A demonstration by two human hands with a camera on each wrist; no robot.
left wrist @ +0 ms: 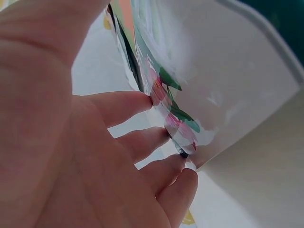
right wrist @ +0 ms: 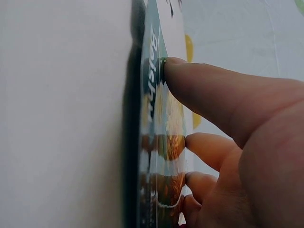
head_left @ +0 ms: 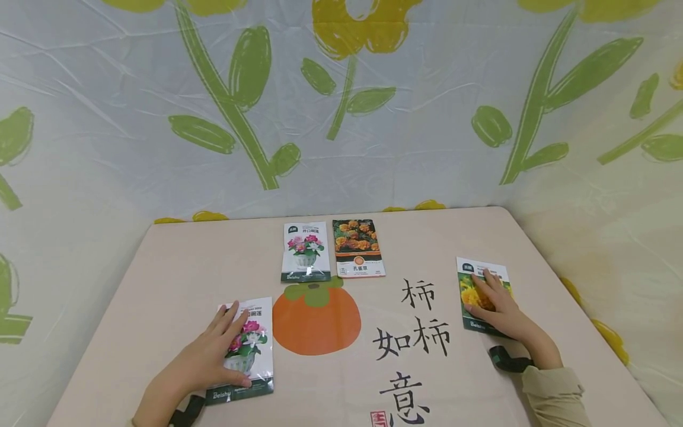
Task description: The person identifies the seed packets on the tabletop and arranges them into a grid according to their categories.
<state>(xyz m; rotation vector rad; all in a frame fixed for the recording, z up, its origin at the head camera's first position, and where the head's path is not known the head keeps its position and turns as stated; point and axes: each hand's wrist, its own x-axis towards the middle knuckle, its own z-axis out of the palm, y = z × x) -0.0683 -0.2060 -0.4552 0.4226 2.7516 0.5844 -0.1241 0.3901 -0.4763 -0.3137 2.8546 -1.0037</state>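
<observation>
My left hand [head_left: 205,353] rests on a white seed packet [head_left: 258,350] with pink flowers in a pot, lying at the front left. Its fingers are spread over the packet's left side; in the left wrist view the fingertips [left wrist: 159,135] touch the glossy face. On the right, my right hand [head_left: 504,311] lies on a seed packet [head_left: 472,320] with yellow flowers and a green lower band. Thumb and fingertips press on its face in the right wrist view, where the packet [right wrist: 152,118] is seen nearly edge-on.
Farther back lie another pink-flower seed packet [head_left: 306,252] and, beside it, an orange-flower seed packet [head_left: 358,249]. The pale tabletop [head_left: 213,261] carries a printed persimmon [head_left: 317,323] and black characters. A flower-patterned curtain [head_left: 373,160] stands behind the table.
</observation>
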